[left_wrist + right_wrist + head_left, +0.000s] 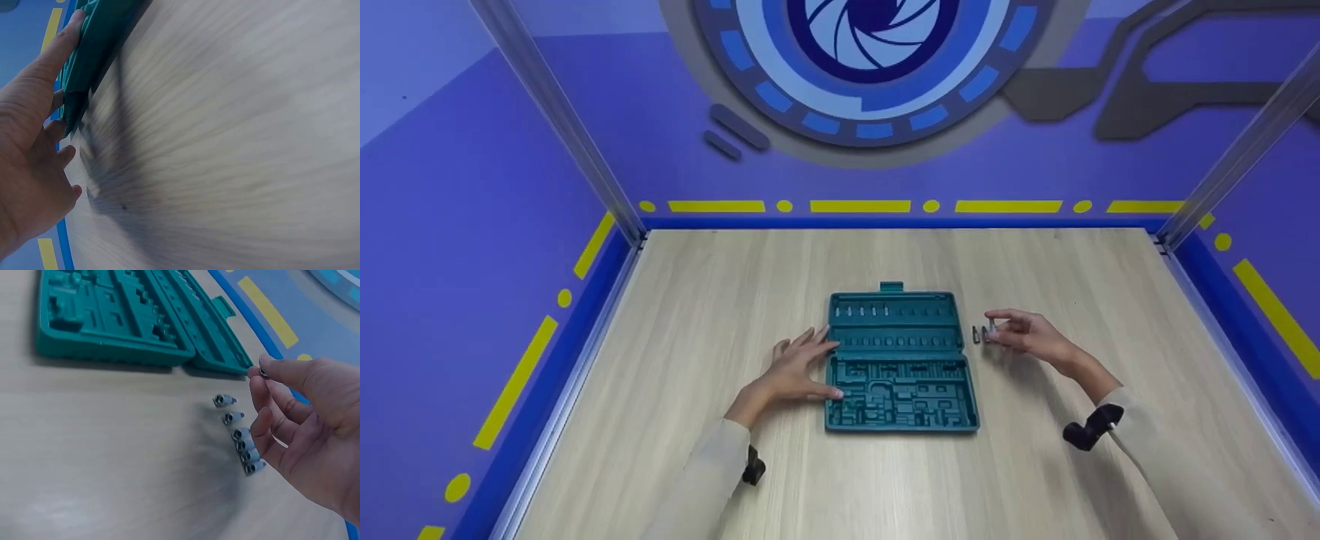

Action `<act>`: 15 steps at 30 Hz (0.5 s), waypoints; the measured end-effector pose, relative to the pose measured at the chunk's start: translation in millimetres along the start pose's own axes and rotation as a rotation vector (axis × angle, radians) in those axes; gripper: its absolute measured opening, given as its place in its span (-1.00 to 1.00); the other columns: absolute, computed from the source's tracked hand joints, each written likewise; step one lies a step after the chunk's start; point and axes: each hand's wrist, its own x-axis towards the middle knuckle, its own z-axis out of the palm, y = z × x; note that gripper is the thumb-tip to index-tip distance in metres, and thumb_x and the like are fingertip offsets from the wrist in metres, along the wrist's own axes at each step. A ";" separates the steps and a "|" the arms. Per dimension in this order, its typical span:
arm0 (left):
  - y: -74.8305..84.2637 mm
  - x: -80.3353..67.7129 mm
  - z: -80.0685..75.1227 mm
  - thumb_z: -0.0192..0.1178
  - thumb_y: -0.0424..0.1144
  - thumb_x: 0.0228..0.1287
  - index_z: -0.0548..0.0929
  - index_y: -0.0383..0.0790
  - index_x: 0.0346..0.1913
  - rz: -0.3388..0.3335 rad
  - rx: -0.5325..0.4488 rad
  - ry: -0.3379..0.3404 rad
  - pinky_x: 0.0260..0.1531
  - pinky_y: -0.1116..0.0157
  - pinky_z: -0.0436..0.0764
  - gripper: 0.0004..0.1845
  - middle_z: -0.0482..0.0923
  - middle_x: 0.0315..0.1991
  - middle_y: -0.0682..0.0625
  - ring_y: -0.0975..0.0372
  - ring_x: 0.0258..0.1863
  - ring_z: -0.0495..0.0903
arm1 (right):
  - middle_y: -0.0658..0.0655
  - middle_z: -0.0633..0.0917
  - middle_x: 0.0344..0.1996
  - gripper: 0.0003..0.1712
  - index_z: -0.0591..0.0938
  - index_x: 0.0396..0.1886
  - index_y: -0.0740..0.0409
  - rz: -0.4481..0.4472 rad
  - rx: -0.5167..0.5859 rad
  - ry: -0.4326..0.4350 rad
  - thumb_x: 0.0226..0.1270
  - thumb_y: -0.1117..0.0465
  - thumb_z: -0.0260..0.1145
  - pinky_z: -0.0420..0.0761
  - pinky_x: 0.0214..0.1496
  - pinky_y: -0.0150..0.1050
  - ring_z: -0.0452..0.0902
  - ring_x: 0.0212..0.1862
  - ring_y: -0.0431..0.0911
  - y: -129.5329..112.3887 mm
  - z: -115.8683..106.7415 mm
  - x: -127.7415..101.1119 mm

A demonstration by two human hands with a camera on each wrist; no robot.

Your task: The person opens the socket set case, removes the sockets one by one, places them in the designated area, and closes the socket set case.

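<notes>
Bits (pixel 241 434) lie in a short row on the wooden table (pixel 660 465), just off the right edge of the open teal bit case (pixel 901 362). Right hand (pixel 1024 332) pinches one small bit (pixel 262 373) at its fingertips; left hand (pixel 799 369), fingers straight, steadies the case's left edge. Loading seems underway, and the pinched bit likely needs aligning with an empty slot.

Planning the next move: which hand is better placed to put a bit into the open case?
Probably the right hand: it pinches a bit beside the row of bits. The left hand rests flat against the case.
</notes>
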 end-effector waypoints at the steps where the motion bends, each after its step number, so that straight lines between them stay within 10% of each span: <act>1: -0.2 -0.2 0.0 0.52 0.24 0.02 0.34 -0.06 0.55 -0.002 0.000 -0.002 0.47 -0.36 -0.14 0.05 -0.03 0.67 -0.16 -0.17 0.65 -0.09 | 0.18 0.74 -0.09 -0.35 0.37 0.47 0.37 0.000 -0.007 0.005 0.52 0.17 0.28 0.62 -0.15 -0.30 0.65 -0.17 -0.16 1.4 -1.7 -1.9; 15: -1.0 -0.9 0.3 0.51 0.24 0.05 0.33 -0.02 0.56 0.005 0.002 -0.005 0.47 -0.37 -0.16 0.03 -0.04 0.68 -0.12 -0.15 0.66 -0.11 | 0.33 0.70 -0.07 -0.37 0.41 0.46 0.34 0.024 -0.119 0.105 0.50 0.21 0.30 0.55 -0.26 -0.31 0.60 -0.26 -0.18 20.4 -28.1 -26.3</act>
